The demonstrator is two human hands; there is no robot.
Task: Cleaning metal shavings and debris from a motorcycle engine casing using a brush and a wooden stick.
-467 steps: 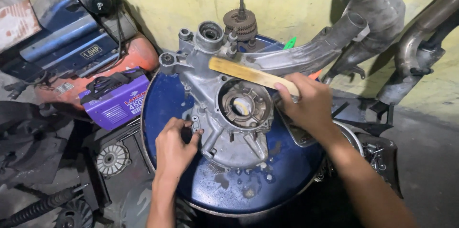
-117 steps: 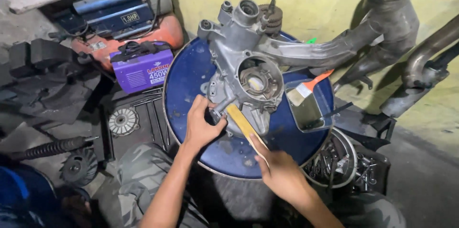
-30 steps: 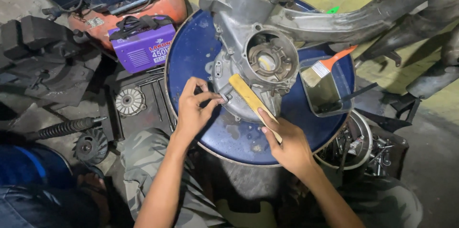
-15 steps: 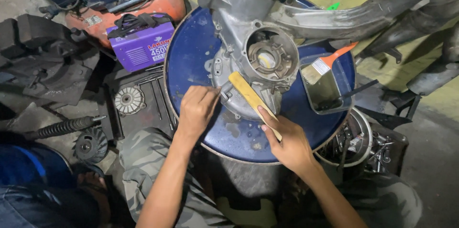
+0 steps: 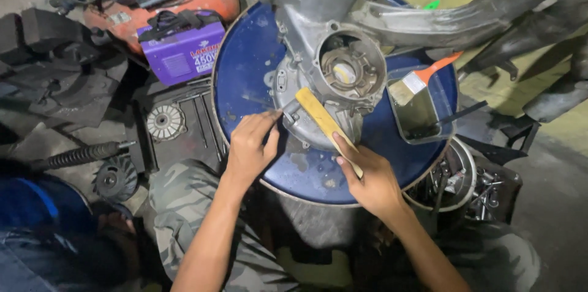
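Two hands work at the near edge of a grey metal engine casing (image 5: 331,77) that lies on the round blue top of a drum (image 5: 257,47). The fingers (image 5: 269,121) of the left hand (image 5: 251,148) are pinched together on something small pressed against the casing's lower left edge; what it is cannot be made out. The fingers (image 5: 344,151) of the right hand (image 5: 373,182) are closed around the lower end of a flat wooden stick (image 5: 321,117), which touches the casing just below its round bearing opening (image 5: 349,71).

The stick's long axis runs diagonally, free end pointing up and to the left toward the casing, held end down and to the right toward the person. The casing lies on its side with the opening facing up; its long arm reaches away to the upper right, past the drum's rim.

Risk, as I judge it: the casing rests loose on a smooth lid, so a hard push with the stick could make it slide or rock, and the left fingertips sit right where it might pinch. The stick could also skid off the oily metal.

Beside the casing stands a clear rectangular tub (image 5: 419,108) with an orange-handled brush (image 5: 429,77) in it. A purple box-shaped machine (image 5: 180,50) sits on the floor to the left, and a bucket of metal parts (image 5: 465,182) is on the right.
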